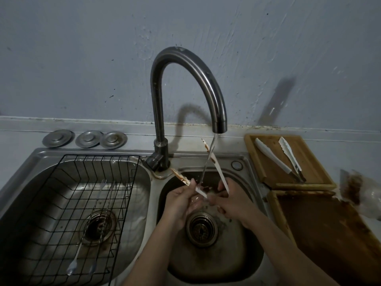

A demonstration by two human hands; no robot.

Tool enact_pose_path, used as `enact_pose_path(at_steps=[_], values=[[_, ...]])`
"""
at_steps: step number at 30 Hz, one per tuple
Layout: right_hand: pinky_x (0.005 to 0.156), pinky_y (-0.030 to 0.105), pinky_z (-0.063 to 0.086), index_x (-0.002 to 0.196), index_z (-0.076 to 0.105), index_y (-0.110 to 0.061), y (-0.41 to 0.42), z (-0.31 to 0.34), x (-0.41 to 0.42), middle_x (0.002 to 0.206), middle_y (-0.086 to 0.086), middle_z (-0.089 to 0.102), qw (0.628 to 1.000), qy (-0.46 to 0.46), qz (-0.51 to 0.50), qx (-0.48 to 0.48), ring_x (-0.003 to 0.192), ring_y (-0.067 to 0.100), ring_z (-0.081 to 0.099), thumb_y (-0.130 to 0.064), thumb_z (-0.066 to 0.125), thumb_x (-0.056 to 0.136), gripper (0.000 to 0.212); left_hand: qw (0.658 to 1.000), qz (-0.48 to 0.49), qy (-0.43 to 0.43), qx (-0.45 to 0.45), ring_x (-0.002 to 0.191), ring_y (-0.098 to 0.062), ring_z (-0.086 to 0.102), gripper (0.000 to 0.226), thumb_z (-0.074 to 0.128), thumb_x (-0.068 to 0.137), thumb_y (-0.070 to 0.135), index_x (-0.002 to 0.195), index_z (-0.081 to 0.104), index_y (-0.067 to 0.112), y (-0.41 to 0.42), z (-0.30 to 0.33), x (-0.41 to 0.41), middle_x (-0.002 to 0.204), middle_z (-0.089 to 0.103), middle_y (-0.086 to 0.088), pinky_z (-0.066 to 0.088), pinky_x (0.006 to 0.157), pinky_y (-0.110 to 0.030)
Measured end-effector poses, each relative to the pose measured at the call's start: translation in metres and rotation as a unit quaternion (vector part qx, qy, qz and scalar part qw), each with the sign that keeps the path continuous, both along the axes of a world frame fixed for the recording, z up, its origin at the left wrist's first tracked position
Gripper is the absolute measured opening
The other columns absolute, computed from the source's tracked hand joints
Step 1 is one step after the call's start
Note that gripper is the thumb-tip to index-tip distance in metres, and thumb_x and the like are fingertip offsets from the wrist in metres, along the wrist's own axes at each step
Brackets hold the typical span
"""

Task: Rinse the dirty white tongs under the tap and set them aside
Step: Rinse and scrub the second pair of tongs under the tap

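I hold the dirty white tongs [214, 162] over the right sink basin [243, 244], both arms of them smeared with brown sauce. One arm points up into the water stream from the dark curved tap [185, 79]; the other sticks out left past my fingers. My left hand [181, 201] grips the tongs from the left, near the lower arm. From the right, my right hand [231, 201] holds them near the hinge end. Water runs over the tongs and my fingers.
The left basin [134, 182] holds a black wire rack [68, 203] with two long forks. A wooden board [313, 168] at the right carries another pair of white tongs [288, 159]. A sauce-stained tray [329, 234] and a dirty plastic bag [362, 195] lie nearer. Three metal sink plugs [86, 138] sit behind.
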State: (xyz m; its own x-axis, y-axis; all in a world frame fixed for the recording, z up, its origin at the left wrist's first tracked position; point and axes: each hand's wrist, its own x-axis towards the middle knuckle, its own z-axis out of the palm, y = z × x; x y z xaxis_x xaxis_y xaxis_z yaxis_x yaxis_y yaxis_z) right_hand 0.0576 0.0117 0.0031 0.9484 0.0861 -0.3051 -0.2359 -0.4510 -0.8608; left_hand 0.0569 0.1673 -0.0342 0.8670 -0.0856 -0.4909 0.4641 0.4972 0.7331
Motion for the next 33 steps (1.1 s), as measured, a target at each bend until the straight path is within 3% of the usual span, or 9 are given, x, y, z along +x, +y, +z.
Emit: enact_pose_path(at_steps=[4,10,13,18,24,29,33], values=[[0.041,0.018,0.041,0.086,0.044,-0.021,-0.013,-0.002,-0.009,0.089,0.019,0.069,0.998,0.058,-0.006,0.006,0.045,0.008,0.053,-0.020,0.070,0.078,0.027,0.998,0.042,0.042,-0.031,0.055,-0.016,0.067,0.029,0.067,0.079,0.029,0.083,0.066,0.001,-0.002,-0.008,-0.001,0.060,0.069,-0.006,0.057,0.054,-0.026],[0.038,0.021,0.035,0.086,0.046,-0.019,-0.037,-0.006,-0.019,0.070,0.007,0.066,0.988,0.152,0.011,0.000,0.044,0.010,0.051,-0.021,0.068,0.078,0.023,0.994,-0.062,0.085,-0.003,0.070,-0.019,0.074,0.021,0.072,0.075,0.015,0.091,0.065,0.003,-0.019,-0.020,-0.016,0.076,0.076,-0.011,0.058,0.054,-0.025],[0.035,0.018,0.033,0.084,0.048,-0.018,-0.044,-0.009,-0.022,0.057,0.002,0.064,0.982,0.182,0.019,0.047,0.039,0.009,0.048,-0.019,0.067,0.080,0.019,0.993,-0.076,0.095,-0.001,0.076,-0.020,0.074,0.030,0.071,0.074,0.028,0.092,0.066,0.005,-0.020,-0.022,-0.017,0.081,0.077,-0.012,0.059,0.059,-0.026],[0.031,0.018,0.031,0.078,0.048,-0.019,-0.050,-0.011,-0.019,0.049,-0.001,0.062,0.977,0.198,0.040,0.068,0.036,0.008,0.044,-0.017,0.066,0.081,0.018,0.987,-0.055,0.148,-0.027,0.068,-0.025,0.074,0.056,0.047,0.087,0.057,0.093,0.063,0.003,-0.015,-0.021,-0.013,0.072,0.075,-0.016,0.058,0.057,-0.031],[0.031,0.018,0.030,0.077,0.048,-0.017,-0.052,-0.012,-0.015,0.050,0.000,0.061,0.975,0.207,0.045,0.069,0.036,0.008,0.042,-0.017,0.066,0.082,0.019,0.981,-0.128,0.142,-0.011,0.069,-0.020,0.074,0.039,0.058,0.086,0.041,0.087,0.064,0.002,-0.014,-0.014,-0.011,0.072,0.076,-0.013,0.059,0.056,-0.028],[0.030,0.016,0.028,0.068,0.045,-0.019,-0.055,-0.011,-0.017,0.051,0.002,0.059,0.970,0.218,0.038,0.106,0.035,0.008,0.039,-0.016,0.067,0.081,0.025,0.977,-0.115,0.172,-0.055,0.071,-0.028,0.074,0.076,0.028,0.090,0.064,0.093,0.065,-0.003,-0.001,-0.019,-0.003,0.079,0.074,-0.022,0.058,0.052,-0.031],[0.030,0.016,0.027,0.065,0.050,-0.017,-0.052,-0.009,-0.017,0.052,0.004,0.058,0.968,0.217,0.026,0.121,0.035,0.008,0.039,-0.016,0.066,0.082,0.023,0.980,-0.137,0.143,-0.034,0.075,-0.025,0.074,0.061,0.037,0.093,0.053,0.095,0.066,-0.001,-0.003,-0.019,-0.002,0.079,0.075,-0.017,0.058,0.053,-0.030]])
